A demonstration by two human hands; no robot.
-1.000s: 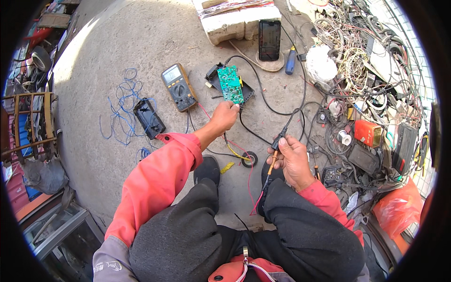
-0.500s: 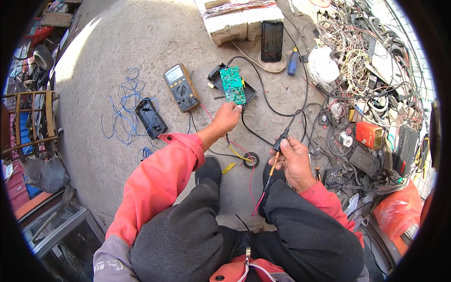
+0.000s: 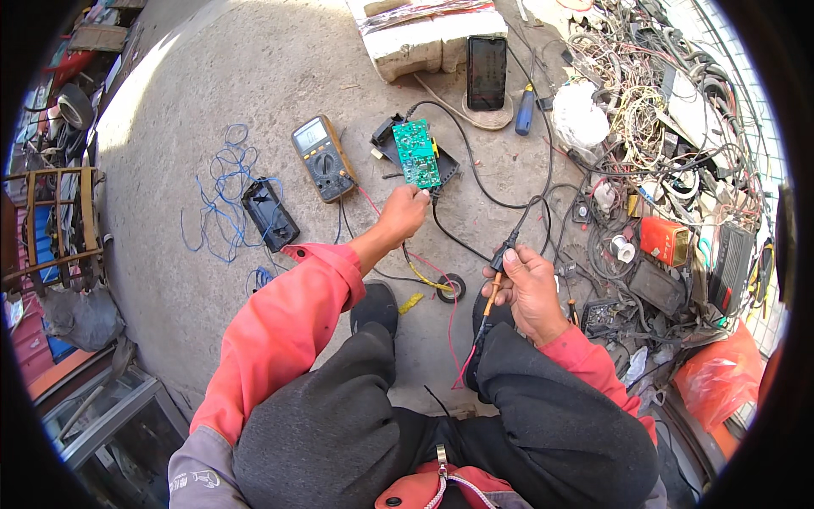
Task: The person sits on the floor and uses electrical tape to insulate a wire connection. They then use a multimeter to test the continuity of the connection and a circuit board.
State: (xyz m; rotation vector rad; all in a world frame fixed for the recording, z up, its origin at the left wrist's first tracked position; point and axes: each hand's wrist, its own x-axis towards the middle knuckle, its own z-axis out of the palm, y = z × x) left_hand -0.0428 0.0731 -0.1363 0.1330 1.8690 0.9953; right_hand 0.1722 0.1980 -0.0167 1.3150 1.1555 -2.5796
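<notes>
My left hand point(image 3: 403, 214) is closed in a pinch at the near edge of a green circuit board point(image 3: 415, 151); its fingers hide what they grip. A lead wrapped in yellow tape point(image 3: 421, 273) runs up beneath that hand. The board lies over an open black plastic housing point(image 3: 452, 159). In my right hand point(image 3: 534, 293) are a black cable connector point(image 3: 500, 257) and an orange test probe point(image 3: 493, 294), lined up end to end, with a pink-red lead near the probe's lower end. Left of the board lies a multimeter point(image 3: 325, 159), its display lit.
A black housing half point(image 3: 271, 214) and tangled blue wire point(image 3: 222, 191) lie at left. Farther off are a phone point(image 3: 487, 73), a blue-handled screwdriver point(image 3: 525, 111) and a foam block point(image 3: 424, 42). A tape roll point(image 3: 451, 288) sits between my feet; scrap wires point(image 3: 649, 119) crowd the right.
The whole view has shifted slightly, so the floor items sit a little farther left. Both hands keep their places at the board and on the connector and probe.
</notes>
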